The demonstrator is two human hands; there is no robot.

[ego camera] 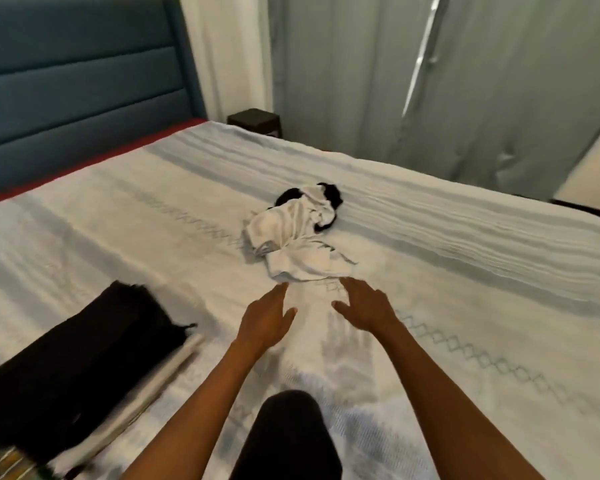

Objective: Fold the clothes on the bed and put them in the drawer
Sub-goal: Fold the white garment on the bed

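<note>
At bed centre: crumpled white-and-black clothes lie heaped on the bed, at 12 o'clock from both hands.
Grip: left hand and right hand spread, fingers straight, holding nothing, just short of the near hem.
Handling: likely light, limp, easily bunched.
Hold: probably best pinched at the near edge or corners.
At 9 o'clock: folded black garment.
</note>
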